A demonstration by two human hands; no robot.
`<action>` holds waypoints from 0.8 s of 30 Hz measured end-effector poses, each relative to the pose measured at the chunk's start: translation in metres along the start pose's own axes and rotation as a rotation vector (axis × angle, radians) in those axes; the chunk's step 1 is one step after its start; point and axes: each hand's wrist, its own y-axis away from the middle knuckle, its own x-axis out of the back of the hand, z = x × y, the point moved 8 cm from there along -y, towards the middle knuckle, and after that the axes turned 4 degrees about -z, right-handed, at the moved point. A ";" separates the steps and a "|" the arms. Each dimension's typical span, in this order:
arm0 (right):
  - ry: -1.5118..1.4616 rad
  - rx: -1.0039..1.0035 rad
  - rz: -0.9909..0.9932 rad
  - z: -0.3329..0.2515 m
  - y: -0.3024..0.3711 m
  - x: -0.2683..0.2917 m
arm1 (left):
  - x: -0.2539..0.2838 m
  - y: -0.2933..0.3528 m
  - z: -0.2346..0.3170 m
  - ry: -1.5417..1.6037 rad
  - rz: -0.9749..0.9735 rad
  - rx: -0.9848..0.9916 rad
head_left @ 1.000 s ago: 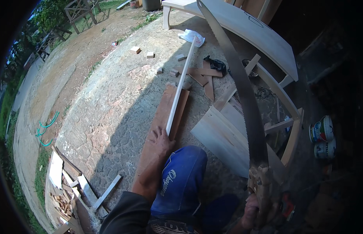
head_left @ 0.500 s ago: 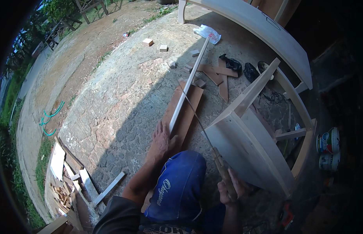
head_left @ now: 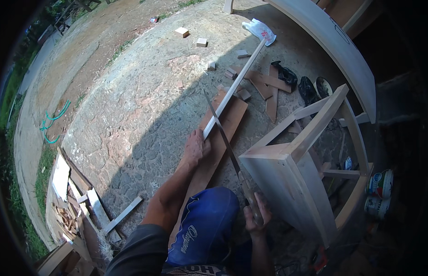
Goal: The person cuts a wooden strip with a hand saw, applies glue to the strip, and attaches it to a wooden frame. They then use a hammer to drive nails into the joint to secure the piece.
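- the left hand (head_left: 195, 147) bears down on the near end of a pale wood strip (head_left: 238, 83), its fingers close together on one side and the thumb on the other, pinching the strip against the wood beneath.
- the right hand (head_left: 256, 212) holds a saw (head_left: 231, 156) by its handle, the fingers wrapped around the grip.
- the saw's narrow blade points up and away from the person and crosses the strip a little beyond the left hand; whether the teeth touch the wood i cannot tell.
- the strip lies lengthwise over a brown board (head_left: 230, 120) on the rough stone ground (head_left: 145, 124), its far end reaching a white plastic bag (head_left: 261, 31).
- a knee in blue trousers (head_left: 211, 211) is over the near part of the board.
- to the right of the saw stands a wooden frame (head_left: 299, 184) with a flat panel side, and two paint buckets (head_left: 380, 184) are just beyond it.
- brown slats (head_left: 271, 106) lie crossed beside a black plastic bag (head_left: 287, 76).
- at lower left, wood offcuts (head_left: 69, 216) are heaped near the ground's edge.
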 end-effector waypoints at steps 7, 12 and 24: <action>-0.006 -0.036 -0.030 0.001 0.019 -0.022 | -0.012 -0.013 -0.031 0.227 0.119 0.069; -0.016 -0.028 -0.009 0.005 0.042 -0.025 | -0.012 -0.011 -0.031 0.273 0.105 0.111; 0.014 0.043 0.036 0.028 0.073 -0.032 | -0.003 -0.004 -0.023 0.224 0.079 0.175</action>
